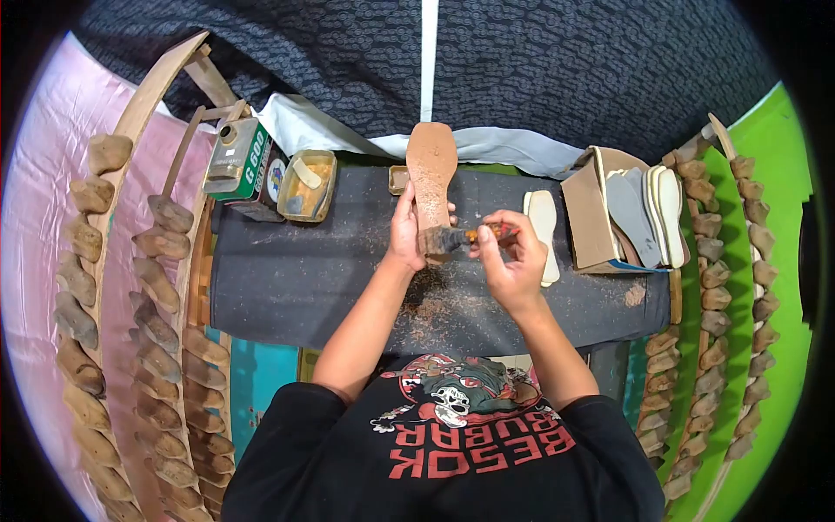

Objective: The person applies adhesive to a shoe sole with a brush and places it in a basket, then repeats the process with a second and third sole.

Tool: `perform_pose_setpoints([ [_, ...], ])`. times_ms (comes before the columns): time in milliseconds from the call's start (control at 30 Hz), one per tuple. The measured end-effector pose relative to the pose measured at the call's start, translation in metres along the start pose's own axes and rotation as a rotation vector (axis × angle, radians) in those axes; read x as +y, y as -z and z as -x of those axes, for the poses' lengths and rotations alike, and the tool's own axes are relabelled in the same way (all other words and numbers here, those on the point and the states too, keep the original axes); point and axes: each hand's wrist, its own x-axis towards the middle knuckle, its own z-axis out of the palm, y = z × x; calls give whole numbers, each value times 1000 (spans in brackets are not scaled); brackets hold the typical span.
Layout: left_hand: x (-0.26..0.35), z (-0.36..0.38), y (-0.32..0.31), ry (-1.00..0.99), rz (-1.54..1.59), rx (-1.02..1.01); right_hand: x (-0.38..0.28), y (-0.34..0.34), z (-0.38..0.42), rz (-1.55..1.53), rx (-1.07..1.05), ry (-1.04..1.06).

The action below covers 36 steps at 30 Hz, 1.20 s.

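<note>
A brown shoe sole [432,161] is held up over the dark table by my left hand [406,228], its fingers wrapped round the sole's lower part. My right hand [511,261] grips a dark tool with an orange and red handle [484,234]. The tool's broad dark head lies across the lower end of the sole; whether it is a brush or a rasp is too small to tell. Brown crumbs speckle the sole's face. A pale sole [543,228] rests on the table just beyond my right hand.
Brown crumbs lie over the dark table [296,261]. At the back left stand a green can [248,161] and a tub of yellowish stuff [325,165]. A small container [398,180] sits behind my left hand. A cardboard box [584,228] holds soles. Racks of wooden shoe lasts [156,285] flank both sides.
</note>
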Motion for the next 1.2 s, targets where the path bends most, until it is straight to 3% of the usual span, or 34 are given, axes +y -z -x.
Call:
perform_pose_setpoints([
  [367,-5,-5,-11,37,23,-38,-9,21,-4,337,131,201],
  [567,-1,-9,-11,3,114,-49,-21,12,15,312,-6,279],
  [767,-2,-6,-12,27,63,-82,-18,21,-10,377,122,298],
  [967,0,-5,-18,-6,108,-44,-26,15,8,362,2,365],
  [1067,-4,-4,-14,8,25,-98,-15,22,-2,386,57,292],
  [1200,-12,-2,-27,-7,73,-17,-17,22,-21,351,123,276],
])
